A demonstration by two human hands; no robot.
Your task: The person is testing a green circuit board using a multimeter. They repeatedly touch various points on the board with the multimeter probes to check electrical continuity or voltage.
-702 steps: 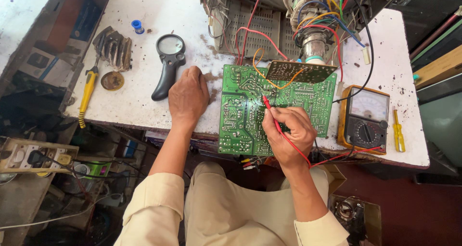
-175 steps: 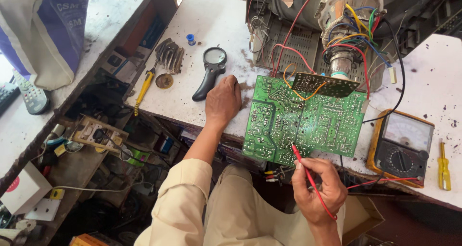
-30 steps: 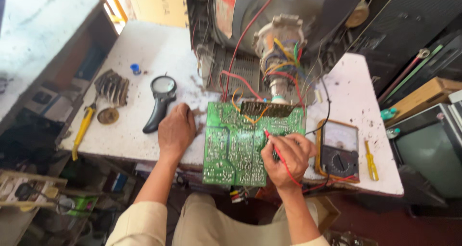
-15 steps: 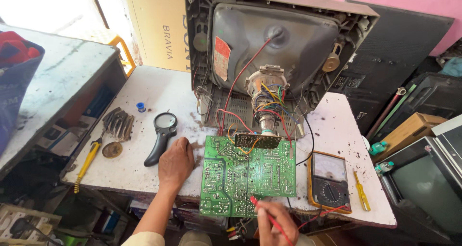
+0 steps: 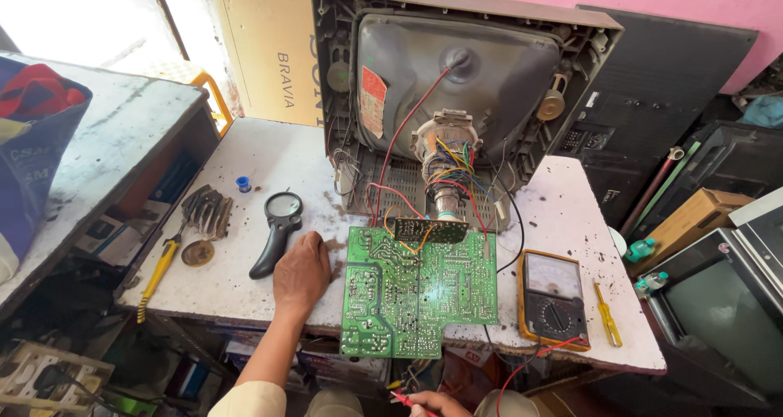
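Left hand (image 5: 300, 277) lies palm-down on the white table (image 5: 269, 160), fingers together and flat, holding nothing, its edge touching the left side of the green circuit board (image 5: 420, 303). The board sits at 3 o'clock from that hand, solder side up, its long axis running 6 to 12, and its near end hangs off the table's front edge. Right hand (image 5: 440, 404) is low at 6 o'clock, off the board and mostly cut off by the frame; fingers look closed around a red probe (image 5: 410, 400), though the grip is partly hidden. The left hand is much nearer to the board.

A black magnifier (image 5: 276, 233) lies just beside the left hand at 11 o'clock. An analog multimeter (image 5: 553, 299) in a yellow case sits at 3 o'clock of the board, its red lead trailing down toward the right hand. An open tube television (image 5: 457, 99) stands at 12 o'clock, wired to the board. The workbench is stained and cluttered; the room is crowded with old sets.
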